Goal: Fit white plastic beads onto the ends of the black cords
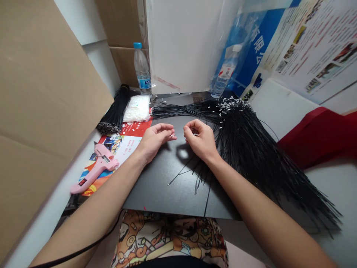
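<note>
My left hand [156, 138] hovers over a black board [167, 178] with its fingers curled, pinching a tiny white piece at the fingertips. My right hand [200, 139] is beside it, a few centimetres apart, fingers curled in a pinch on a thin black cord that loops down under the palm. A big fan of black cords [251, 149] with small white tips lies to the right, some strands running beneath my right wrist.
A pink glue gun [95, 169] lies at left on a colourful sheet. Behind it sit a second bundle of black cords [115, 111], a bag of white bits [137, 108] and two water bottles [142, 69]. Cardboard [41, 93] walls the left; a red object [320, 134] sits right.
</note>
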A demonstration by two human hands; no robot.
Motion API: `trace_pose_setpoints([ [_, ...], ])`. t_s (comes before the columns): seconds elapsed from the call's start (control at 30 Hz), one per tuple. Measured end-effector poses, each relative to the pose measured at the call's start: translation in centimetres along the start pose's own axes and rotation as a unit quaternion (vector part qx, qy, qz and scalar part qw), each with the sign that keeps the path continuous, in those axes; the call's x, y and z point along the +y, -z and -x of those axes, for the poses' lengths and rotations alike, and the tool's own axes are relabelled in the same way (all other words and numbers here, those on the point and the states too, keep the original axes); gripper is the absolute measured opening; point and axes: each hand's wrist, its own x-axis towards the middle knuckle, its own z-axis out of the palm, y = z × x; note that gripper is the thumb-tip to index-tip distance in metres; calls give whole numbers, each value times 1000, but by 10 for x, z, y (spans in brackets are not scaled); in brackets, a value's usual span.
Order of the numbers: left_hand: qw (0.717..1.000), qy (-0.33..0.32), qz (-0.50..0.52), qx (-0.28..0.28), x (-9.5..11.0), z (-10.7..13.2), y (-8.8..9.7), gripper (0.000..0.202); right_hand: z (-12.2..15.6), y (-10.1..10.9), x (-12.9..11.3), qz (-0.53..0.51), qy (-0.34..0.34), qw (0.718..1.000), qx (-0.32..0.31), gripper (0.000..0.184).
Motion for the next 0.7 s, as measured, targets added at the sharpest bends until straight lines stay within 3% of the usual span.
trace_pose_setpoints([
  [0.27,999,-31,-3,-26,-3,1,3,29,3,-4,0,-13,2,999,-47,15],
  [0.7,998,-53,-28,-36,-4,-1,3,23,4,-6,1,-41,-7,997,-71,16],
])
